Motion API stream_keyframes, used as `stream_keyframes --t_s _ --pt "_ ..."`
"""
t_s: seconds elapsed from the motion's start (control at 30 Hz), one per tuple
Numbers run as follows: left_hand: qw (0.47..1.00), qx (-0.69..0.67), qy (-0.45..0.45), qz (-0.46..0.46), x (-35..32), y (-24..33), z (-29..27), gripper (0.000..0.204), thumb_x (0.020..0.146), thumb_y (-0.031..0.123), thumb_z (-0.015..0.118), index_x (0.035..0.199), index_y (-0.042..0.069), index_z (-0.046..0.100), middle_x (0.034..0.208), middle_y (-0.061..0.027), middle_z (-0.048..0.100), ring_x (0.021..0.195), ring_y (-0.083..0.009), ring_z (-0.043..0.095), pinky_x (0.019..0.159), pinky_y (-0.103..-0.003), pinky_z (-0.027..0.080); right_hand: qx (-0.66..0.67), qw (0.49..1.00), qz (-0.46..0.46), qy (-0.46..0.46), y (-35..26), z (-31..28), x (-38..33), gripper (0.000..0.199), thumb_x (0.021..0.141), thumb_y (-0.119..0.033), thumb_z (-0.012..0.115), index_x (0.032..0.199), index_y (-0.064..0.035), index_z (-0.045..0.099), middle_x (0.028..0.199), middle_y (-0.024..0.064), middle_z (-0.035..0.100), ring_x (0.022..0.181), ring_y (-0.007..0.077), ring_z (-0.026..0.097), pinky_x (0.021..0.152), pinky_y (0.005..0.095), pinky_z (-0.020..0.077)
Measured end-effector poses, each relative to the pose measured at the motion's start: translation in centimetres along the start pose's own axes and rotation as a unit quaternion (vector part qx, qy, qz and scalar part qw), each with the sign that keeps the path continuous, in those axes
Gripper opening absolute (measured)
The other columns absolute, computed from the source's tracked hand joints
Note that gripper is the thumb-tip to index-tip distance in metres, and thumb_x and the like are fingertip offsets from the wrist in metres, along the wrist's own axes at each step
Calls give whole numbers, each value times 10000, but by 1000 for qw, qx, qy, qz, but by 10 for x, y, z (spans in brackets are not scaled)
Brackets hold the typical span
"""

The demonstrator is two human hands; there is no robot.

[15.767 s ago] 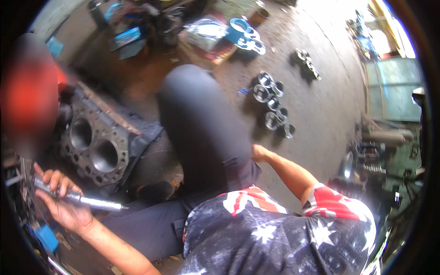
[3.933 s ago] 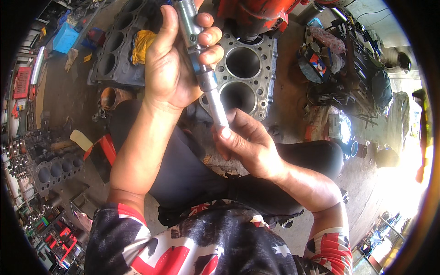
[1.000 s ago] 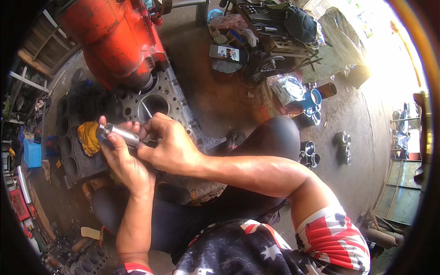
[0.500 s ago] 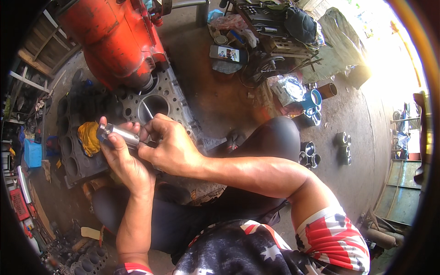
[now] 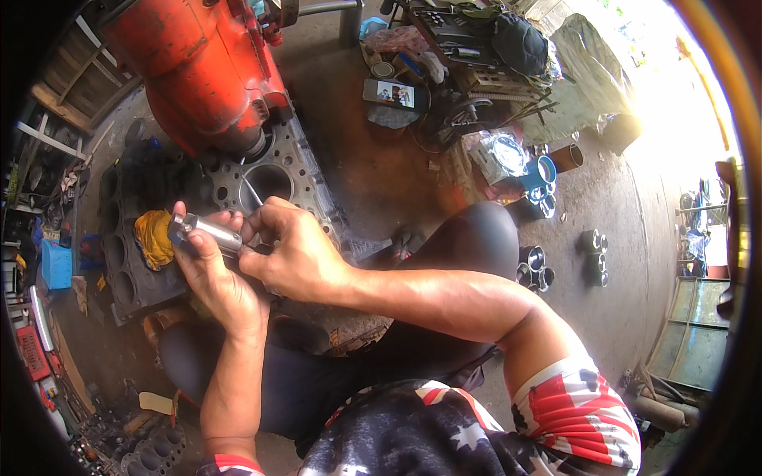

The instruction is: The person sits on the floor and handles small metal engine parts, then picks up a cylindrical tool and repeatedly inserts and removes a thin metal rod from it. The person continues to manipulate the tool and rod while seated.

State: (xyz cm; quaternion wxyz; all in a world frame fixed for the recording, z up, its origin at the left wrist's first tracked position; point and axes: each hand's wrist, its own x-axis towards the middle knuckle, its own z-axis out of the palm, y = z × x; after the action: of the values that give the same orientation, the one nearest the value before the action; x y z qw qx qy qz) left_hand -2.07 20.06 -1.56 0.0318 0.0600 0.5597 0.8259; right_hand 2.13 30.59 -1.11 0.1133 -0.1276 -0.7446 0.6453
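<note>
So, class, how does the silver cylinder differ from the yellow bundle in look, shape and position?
Colour: the silver cylinder is shiny and metallic, while the yellow bundle is a strong golden yellow.
Shape: the silver cylinder is smooth and straight-sided; the yellow bundle is crumpled and irregular.
Position: the silver cylinder is held in the left hand, while the yellow bundle lies on the dark block.
Shared: both appear left of the picture's middle.

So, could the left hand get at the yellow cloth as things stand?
Not right away, I'd say: the left hand is taken up by the metal tool. Otherwise the way to the yellow cloth looks free, though one view leaves the depth unsure.
</note>
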Motion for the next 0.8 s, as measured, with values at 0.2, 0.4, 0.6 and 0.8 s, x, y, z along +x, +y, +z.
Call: stream_keyframes --t_s 0.2,0.4,0.6,0.8 --pt "1000 -9 -3 -5 0 -1 -1 610 1020 436 538 1480 93 332 1111 -92 564 1022 -179 585 955 -364 502 18 1000 16 -1 2 0 -1 254 726 -139 728 907 22 652 827 100 577 758 192 586 694 343 492" --pt "1000 -4 -2 4 1 1 -2 618 1014 456 538 1479 99 339 1114 -88 566 1024 -181 584 961 -368 497 75 997 -26 26 5 5 -3 190 693 -121 698 823 9 650 798 131 544 733 265 578 660 384 477" --pt "1000 -1 -2 1 -1 2 -1 608 1017 455 533 1475 100 347 1117 -87 562 1034 -182 581 961 -365 494 54 998 -32 22 6 5 -2 189 692 -123 704 817 8 648 801 132 546 732 268 577 659 386 477" --pt "1000 1 4 -10 0 2 -2 593 1024 450 522 1471 103 345 1117 -85 561 1037 -185 578 957 -366 495 47 998 -34 32 8 6 -5 192 697 -125 709 821 5 642 794 134 542 732 279 577 664 396 480"
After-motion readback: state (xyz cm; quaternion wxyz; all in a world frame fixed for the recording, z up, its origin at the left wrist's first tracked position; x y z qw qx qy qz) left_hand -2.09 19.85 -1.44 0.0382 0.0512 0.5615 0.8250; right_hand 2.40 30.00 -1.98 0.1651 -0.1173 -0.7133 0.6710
